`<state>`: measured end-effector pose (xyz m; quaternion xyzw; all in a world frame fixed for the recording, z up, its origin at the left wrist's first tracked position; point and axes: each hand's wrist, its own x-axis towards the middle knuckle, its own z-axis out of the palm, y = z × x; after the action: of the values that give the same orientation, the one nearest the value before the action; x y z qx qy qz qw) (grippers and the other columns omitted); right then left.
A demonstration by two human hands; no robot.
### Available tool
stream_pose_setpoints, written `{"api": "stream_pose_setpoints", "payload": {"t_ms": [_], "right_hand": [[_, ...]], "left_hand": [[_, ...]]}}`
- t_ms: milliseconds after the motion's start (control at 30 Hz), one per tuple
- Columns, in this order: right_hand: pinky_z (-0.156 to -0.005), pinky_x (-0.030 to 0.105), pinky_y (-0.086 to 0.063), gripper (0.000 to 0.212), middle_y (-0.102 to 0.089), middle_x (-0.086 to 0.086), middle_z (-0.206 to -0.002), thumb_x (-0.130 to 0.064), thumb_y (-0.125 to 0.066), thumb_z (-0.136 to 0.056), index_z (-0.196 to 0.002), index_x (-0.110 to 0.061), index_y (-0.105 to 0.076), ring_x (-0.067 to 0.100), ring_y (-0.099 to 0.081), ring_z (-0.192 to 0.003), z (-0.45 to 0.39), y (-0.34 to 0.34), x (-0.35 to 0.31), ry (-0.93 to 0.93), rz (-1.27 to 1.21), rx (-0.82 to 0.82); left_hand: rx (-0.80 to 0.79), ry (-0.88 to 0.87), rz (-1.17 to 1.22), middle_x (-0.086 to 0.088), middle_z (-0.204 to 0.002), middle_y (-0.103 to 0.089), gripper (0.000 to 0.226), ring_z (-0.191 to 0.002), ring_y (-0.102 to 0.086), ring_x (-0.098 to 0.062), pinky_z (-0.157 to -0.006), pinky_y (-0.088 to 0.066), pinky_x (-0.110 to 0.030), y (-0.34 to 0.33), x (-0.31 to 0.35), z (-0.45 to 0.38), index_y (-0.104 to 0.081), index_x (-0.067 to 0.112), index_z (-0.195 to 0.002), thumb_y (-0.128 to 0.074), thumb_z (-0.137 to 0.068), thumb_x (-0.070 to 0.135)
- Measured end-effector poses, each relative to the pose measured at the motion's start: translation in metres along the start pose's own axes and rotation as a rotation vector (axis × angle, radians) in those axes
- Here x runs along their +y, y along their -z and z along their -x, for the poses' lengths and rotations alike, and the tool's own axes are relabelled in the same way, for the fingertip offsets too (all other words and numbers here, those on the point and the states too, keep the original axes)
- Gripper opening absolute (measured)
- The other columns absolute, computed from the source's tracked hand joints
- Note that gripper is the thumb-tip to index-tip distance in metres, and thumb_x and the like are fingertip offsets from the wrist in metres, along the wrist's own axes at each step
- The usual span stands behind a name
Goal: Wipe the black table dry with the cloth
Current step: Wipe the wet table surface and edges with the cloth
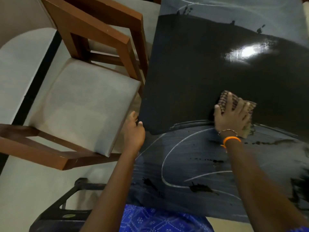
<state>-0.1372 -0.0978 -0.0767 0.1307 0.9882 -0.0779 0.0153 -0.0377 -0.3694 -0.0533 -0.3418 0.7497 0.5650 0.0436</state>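
Black table (192, 77): near part lay streaked and beaded; cloth (224, 97) was pressed flat under right hand (232, 118), fingers straight; left hand (133, 131) gripped the edge. Advised: even pressure, overlapping passes.

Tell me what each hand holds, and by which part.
The left hand grips the table by its left edge. The right hand holds nothing; it presses flat on top of the cloth.

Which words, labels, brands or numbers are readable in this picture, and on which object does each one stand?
No text can be read anywhere.
The oval sticker on the dark frame at the lower left: too small and blurred to read.
The black table, the cloth and the wooden chair: no writing visible.
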Motion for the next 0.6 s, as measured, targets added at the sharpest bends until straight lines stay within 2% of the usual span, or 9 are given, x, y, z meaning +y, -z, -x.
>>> {"api": "stream_pose_setpoints", "payload": {"t_ms": [67,167,267,333,400,467,533,600], "right_hand": [[-0.112,0.059,-0.012,0.061,-0.022,0.016,-0.154,-0.048,-0.039,-0.091,-0.148,-0.03,-0.022,0.038,-0.012,-0.144,0.019,-0.009,-0.039,0.068,-0.007,-0.019],[-0.113,0.057,-0.009,0.061,-0.023,0.013,-0.155,-0.051,-0.031,-0.09,-0.147,-0.032,-0.024,0.038,-0.014,-0.144,0.061,-0.021,-0.108,0.303,-0.015,-0.076],[-0.111,0.059,-0.017,0.059,-0.029,0.013,-0.153,-0.049,-0.038,-0.088,-0.144,-0.034,-0.029,0.038,-0.02,-0.142,0.11,-0.032,-0.159,0.619,-0.048,-0.143],[-0.111,0.057,-0.022,0.055,-0.033,0.012,-0.151,-0.048,-0.04,-0.09,-0.143,-0.035,-0.033,0.037,-0.024,-0.142,0.129,-0.034,-0.16,0.79,-0.05,-0.175],[-0.111,0.053,-0.023,0.052,-0.037,0.009,-0.15,-0.047,-0.04,-0.091,-0.142,-0.036,-0.035,0.034,-0.026,-0.142,0.13,-0.032,-0.138,0.897,-0.048,-0.159],[-0.112,0.05,-0.023,0.053,-0.039,0.007,-0.149,-0.044,-0.044,-0.09,-0.142,-0.036,-0.036,0.032,-0.027,-0.142,0.118,-0.026,-0.105,0.895,-0.051,-0.122],[-0.113,0.05,-0.024,0.055,-0.039,0.007,-0.149,-0.042,-0.048,-0.088,-0.141,-0.036,-0.037,0.032,-0.027,-0.142,0.095,-0.017,-0.064,0.782,-0.056,-0.091],[-0.112,0.05,-0.025,0.057,-0.037,0.007,-0.15,-0.043,-0.047,-0.087,-0.142,-0.036,-0.036,0.033,-0.026,-0.142,0.071,-0.005,-0.015,0.631,-0.029,-0.067]], "left_hand": [[0.022,0.021,0.062,0.008,-0.116,-0.052,0.043,-0.11,-0.049,-0.012,-0.099,-0.038,-0.029,0.005,-0.004,0.004,-0.047,0.013,-0.13,-0.038,-0.09,0.001],[0.01,0.108,0.173,-0.008,-0.127,-0.058,0.047,-0.111,-0.057,-0.024,-0.099,-0.045,-0.04,0.01,-0.009,0.007,-0.042,0.017,-0.134,-0.036,-0.091,0.001],[0.072,0.09,0.108,-0.003,-0.13,-0.054,0.048,-0.105,-0.052,-0.009,-0.091,-0.043,-0.028,0.017,-0.008,0.013,-0.037,0.019,-0.139,-0.039,-0.093,0.006],[0.12,0.054,0.1,-0.006,-0.13,-0.054,0.049,-0.112,-0.053,-0.015,-0.096,-0.045,-0.034,0.015,-0.001,0.019,-0.035,0.019,-0.138,-0.038,-0.091,0.004],[0.181,-0.008,-0.002,-0.012,-0.126,-0.052,0.047,-0.115,-0.051,-0.025,-0.1,-0.043,-0.039,0.009,0.003,0.027,-0.043,0.014,-0.131,-0.037,-0.086,-0.001],[0.176,-0.109,-0.201,-0.013,-0.123,-0.048,0.044,-0.114,-0.047,-0.027,-0.102,-0.038,-0.035,-0.005,0.004,0.04,-0.051,0.012,-0.124,-0.038,-0.084,-0.004],[0.117,-0.212,-0.323,-0.011,-0.124,-0.045,0.044,-0.115,-0.045,-0.025,-0.1,-0.032,-0.026,-0.027,0.008,0.053,-0.053,0.013,-0.122,-0.042,-0.084,-0.006],[0.072,-0.317,-0.398,-0.011,-0.123,-0.048,0.044,-0.116,-0.042,-0.026,-0.099,-0.03,-0.024,-0.05,0.014,0.064,-0.056,0.013,-0.119,-0.045,-0.082,-0.008]]}}
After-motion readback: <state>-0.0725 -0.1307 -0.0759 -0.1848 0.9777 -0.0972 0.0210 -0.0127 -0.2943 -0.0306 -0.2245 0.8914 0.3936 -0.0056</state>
